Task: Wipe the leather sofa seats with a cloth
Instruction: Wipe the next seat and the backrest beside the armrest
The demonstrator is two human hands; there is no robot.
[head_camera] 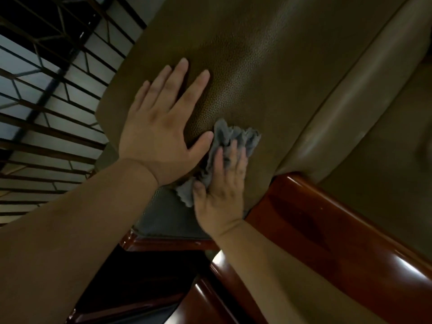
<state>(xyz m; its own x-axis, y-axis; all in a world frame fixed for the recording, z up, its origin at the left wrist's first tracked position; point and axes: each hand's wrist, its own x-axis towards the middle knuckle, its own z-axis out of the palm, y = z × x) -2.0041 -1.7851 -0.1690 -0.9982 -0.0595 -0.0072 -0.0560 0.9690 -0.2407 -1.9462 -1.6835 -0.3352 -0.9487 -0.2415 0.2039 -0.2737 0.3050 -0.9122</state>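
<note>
Cloth [230, 146] lies bunched on the sofa [268, 66], pressed under the right hand [222, 190]. Left hand [163, 127] rests flat, fingers spread.

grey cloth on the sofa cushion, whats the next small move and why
Probably slide the crumpled grey cloth forward across the brown pebbled leather seat cushion. The right hand presses the cloth flat at the cushion's near edge beside the glossy red-brown wooden frame, the open left hand braces on the leather, and most of the cushion lies beyond the cloth.
</note>
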